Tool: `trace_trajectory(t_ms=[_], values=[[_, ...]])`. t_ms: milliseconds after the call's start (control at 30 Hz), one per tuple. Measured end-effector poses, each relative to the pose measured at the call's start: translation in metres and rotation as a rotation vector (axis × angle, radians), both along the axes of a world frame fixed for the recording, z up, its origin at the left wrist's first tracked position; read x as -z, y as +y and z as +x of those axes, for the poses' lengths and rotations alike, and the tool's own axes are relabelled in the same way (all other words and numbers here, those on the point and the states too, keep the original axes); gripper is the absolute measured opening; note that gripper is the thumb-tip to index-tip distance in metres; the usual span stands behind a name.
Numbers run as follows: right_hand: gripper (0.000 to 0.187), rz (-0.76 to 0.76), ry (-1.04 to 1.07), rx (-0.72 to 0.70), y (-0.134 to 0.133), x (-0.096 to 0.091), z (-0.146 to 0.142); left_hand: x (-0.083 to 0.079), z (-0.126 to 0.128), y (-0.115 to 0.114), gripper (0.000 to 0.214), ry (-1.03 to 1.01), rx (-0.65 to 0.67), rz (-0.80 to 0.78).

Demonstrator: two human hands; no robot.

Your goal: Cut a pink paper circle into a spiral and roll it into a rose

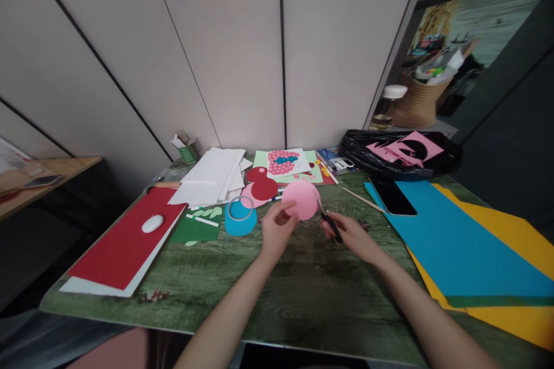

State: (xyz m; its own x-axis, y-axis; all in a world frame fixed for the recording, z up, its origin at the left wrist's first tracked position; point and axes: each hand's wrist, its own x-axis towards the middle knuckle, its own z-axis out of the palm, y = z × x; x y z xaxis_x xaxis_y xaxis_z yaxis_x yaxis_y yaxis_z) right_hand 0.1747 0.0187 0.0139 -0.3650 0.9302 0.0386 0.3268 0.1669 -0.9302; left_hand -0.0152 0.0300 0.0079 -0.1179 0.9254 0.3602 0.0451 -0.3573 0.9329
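Left hand (pixel 277 226): fingers pinched on the lower edge of the pink paper disc (pixel 302 199), lifted just above the counter (pixel 277 282).
Right hand (pixel 348 234): clenched around black-handled scissors (pixel 329 222), blades at the disc's right edge.
Nearby: blue circle (pixel 240 220) left of the hands.

Flat round pink paper disc (pixel 302 199), plain face (no print visible), clean edge. It stands roughly upright, face toward the camera, lifted clear of the tabletop (pixel 303 282) near its middle. The left hand (pixel 277 230) pinches the lower left edge. Small scissors (pixel 329 222) have dark handles and thin pale blades pointing up and left. The right hand (pixel 351 236) has its grip on the handles, blade tips at the disc's lower right edge. Blades open or closed: too small to tell.
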Motion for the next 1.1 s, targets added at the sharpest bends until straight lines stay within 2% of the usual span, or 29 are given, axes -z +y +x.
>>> trace_trajectory(t_ms=[567, 1100], values=[[0.025, 0.034, -0.077, 0.049, 0.0023, 0.0031, 0.0014, 0.0014, -0.0023, 0.0018, 0.013, -0.031, -0.027, 0.068], [0.025, 0.024, -0.086, 0.065, 0.0002, -0.0015, -0.0005, 0.0009, -0.0005, 0.0008, 0.027, -0.117, -0.036, 0.018]])
